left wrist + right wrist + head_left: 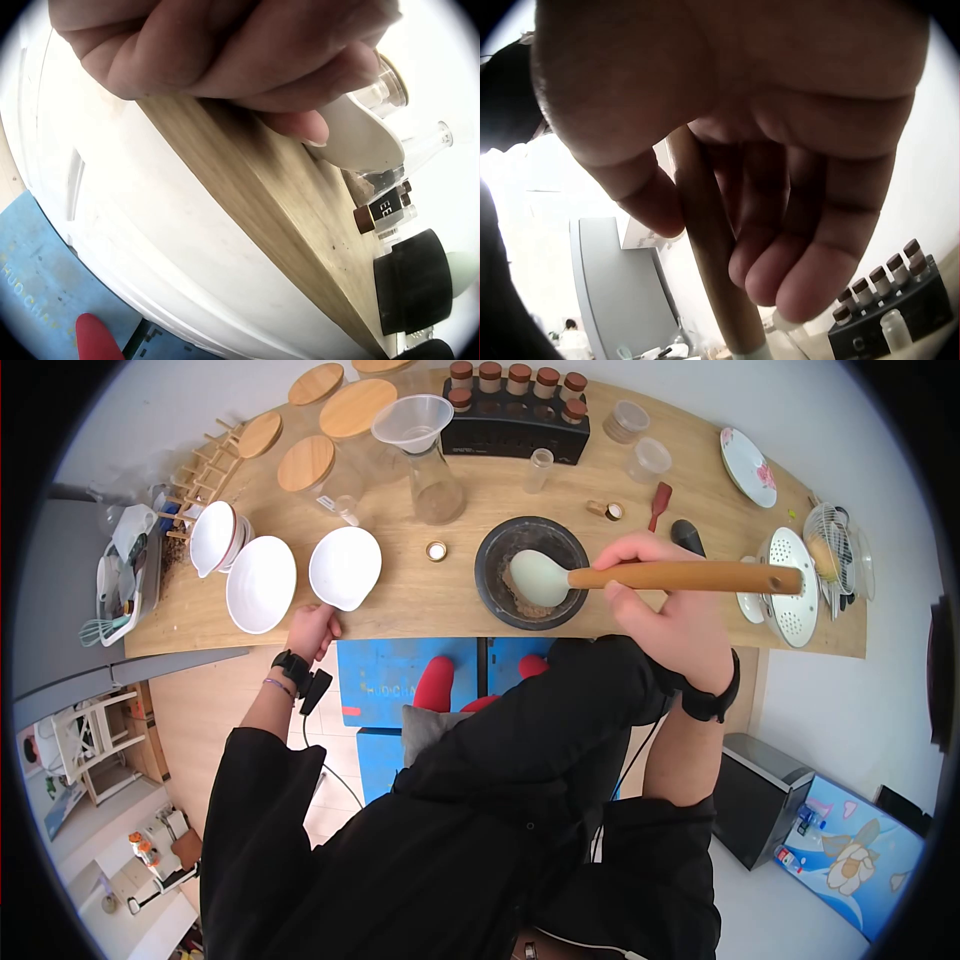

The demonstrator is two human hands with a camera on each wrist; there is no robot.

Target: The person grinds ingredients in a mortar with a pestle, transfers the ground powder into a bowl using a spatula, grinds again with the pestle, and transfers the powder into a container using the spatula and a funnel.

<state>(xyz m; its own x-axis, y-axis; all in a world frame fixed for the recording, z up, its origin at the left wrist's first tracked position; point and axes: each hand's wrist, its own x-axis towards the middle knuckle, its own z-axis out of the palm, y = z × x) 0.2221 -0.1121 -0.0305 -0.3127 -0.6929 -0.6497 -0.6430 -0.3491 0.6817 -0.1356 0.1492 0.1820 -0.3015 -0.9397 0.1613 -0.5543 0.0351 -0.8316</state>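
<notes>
Fingers of the right hand [672, 592] curl round the wooden-handled pale green silicone spoon [541, 577], dipping it into the dark stone mortar [530, 572] at frame centre, while the left hand [311, 630] loosely grips the wooden table edge [410, 622], likely for bracing.

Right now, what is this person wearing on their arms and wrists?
Black sleeves cover both upper arms and stop about the elbows, leaving the forearms bare. The left hand has a black wrist strap carrying a small black box with a dark cable hanging down, plus a thin purplish band above it. The right hand has a wide black strap. No gloves or rings show.
</notes>
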